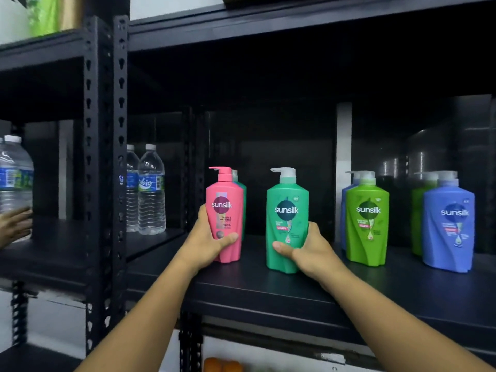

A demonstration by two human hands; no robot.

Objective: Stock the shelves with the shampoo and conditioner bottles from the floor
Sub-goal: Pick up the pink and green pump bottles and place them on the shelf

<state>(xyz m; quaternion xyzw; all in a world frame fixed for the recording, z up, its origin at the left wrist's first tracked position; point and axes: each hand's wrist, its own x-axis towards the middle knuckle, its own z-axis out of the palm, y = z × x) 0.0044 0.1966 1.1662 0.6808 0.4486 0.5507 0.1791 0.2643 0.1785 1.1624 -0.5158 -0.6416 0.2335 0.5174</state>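
Placing step: left hand [208, 244] grips pink plastic pump bottle [225, 216], right hand [308, 249] grips teal-green plastic pump bottle [287, 224], both upright on black metal shelf [268, 294]; next likely release, fetch more

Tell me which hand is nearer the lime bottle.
Right. The right hand grips the teal bottle beside the lime bottle; the left hand grips the pink bottle, farther left.

Premises present as a shop stockroom: black slotted-steel shelving [118, 146] carrying rows of branded shampoo bottles [367, 218] and bottled water [151, 191].
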